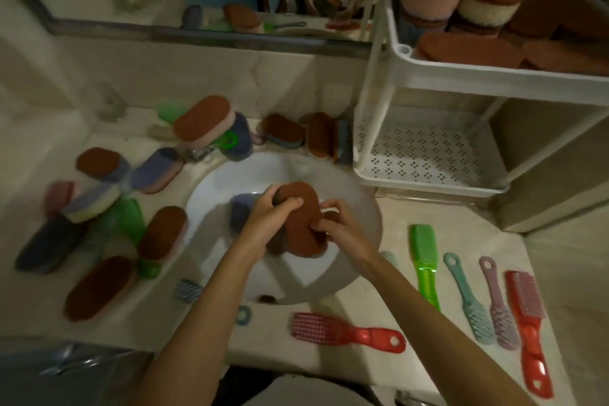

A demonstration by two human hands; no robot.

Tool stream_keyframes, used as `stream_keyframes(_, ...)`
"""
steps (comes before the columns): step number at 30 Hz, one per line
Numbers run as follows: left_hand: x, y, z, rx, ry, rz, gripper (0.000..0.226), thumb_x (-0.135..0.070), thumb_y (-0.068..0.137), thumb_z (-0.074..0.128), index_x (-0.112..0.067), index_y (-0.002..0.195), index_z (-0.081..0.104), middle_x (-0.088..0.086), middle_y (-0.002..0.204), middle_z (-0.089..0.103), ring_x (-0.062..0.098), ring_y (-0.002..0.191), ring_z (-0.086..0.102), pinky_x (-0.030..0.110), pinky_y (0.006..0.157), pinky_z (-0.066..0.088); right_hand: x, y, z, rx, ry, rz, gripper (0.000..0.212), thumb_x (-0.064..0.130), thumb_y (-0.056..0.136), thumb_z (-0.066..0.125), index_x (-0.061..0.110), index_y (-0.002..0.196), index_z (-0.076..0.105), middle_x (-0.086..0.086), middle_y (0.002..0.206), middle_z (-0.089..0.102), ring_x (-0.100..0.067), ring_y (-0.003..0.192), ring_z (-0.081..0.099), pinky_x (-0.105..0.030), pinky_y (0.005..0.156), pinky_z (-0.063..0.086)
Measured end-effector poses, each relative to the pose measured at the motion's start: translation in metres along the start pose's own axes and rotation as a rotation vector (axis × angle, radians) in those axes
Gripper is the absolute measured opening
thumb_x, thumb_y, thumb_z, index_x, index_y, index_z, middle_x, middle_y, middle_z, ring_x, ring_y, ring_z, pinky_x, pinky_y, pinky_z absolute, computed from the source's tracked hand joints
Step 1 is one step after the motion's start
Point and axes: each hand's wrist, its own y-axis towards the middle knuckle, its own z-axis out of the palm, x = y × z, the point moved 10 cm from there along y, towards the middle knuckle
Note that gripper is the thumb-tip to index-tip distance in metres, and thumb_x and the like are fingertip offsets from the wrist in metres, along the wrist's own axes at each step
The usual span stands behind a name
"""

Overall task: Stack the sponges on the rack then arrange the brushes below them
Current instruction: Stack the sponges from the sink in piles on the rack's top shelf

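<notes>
One pale counter (461,227) carries everything, with a round white sink (230,181) set into its middle and a white two-tier rack (428,66) standing on its far right corner. The rack's upper tier holds stacked sponges (468,49), brown faces up; its perforated lower tier (428,155) shows only its own floor. Loose sponges (164,231) lie scattered over the counter's left side and along its back edge. Over the basin, both hands hold a brown-topped sponge (301,217), brown face up, its long axis running from the back of the sink toward the front edge, the near end tipped slightly right. The left hand (267,217) grips its left edge with fingers curled under and thumb over the top; the right hand (342,227) pinches its right edge with bent fingers. A blue-grey sponge (240,208) sits in the basin just left of the left hand. On the counter's right side a green brush (425,260), teal brush (468,297), pink brush (497,303) and long red brush (527,323) lie side by side, pointing back to front. A shorter red brush (346,331) lies along the front edge, handle to the right.
</notes>
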Motion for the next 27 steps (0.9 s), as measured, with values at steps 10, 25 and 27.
stream_keyframes(10, 0.074, 0.028, -0.216, -0.331, 0.469, 0.022, 0.024, -0.021, 0.089, 0.056, -0.003, 0.104, 0.06, 0.018, 0.113, 0.062, 0.03, 0.104, 0.058, 0.034, 0.083, 0.044, -0.007, 0.007, 0.147, -0.047, -0.046, 0.136, 0.016, 0.01, 0.081, 0.064, 0.007, 0.093, 0.054, -0.007, 0.088, 0.057, -0.02, 0.085, 0.055, -0.035, 0.076, 0.047)
stream_keyframes(25, 0.098, 0.059, -0.204, -0.174, 0.471, 0.043, 0.059, -0.014, 0.074, 0.073, -0.002, 0.127, 0.049, 0.018, 0.127, 0.056, 0.034, 0.115, 0.054, 0.038, 0.095, 0.047, 0.013, 0.003, 0.139, -0.263, -0.251, 0.137, 0.046, 0.019, 0.083, 0.065, 0.012, 0.123, 0.043, -0.004, 0.109, 0.053, -0.023, 0.1, 0.052, -0.041, 0.089, 0.05)
stream_keyframes(27, 0.082, 0.05, -0.202, -0.186, 0.389, 0.038, 0.057, -0.017, 0.076, 0.072, 0.0, 0.125, 0.049, 0.019, 0.123, 0.058, 0.035, 0.111, 0.057, 0.039, 0.089, 0.048, 0.026, -0.004, 0.123, -0.318, -0.272, 0.083, 0.045, 0.02, 0.084, 0.064, 0.011, 0.121, 0.04, -0.004, 0.105, 0.052, -0.026, 0.102, 0.054, -0.042, 0.089, 0.05)
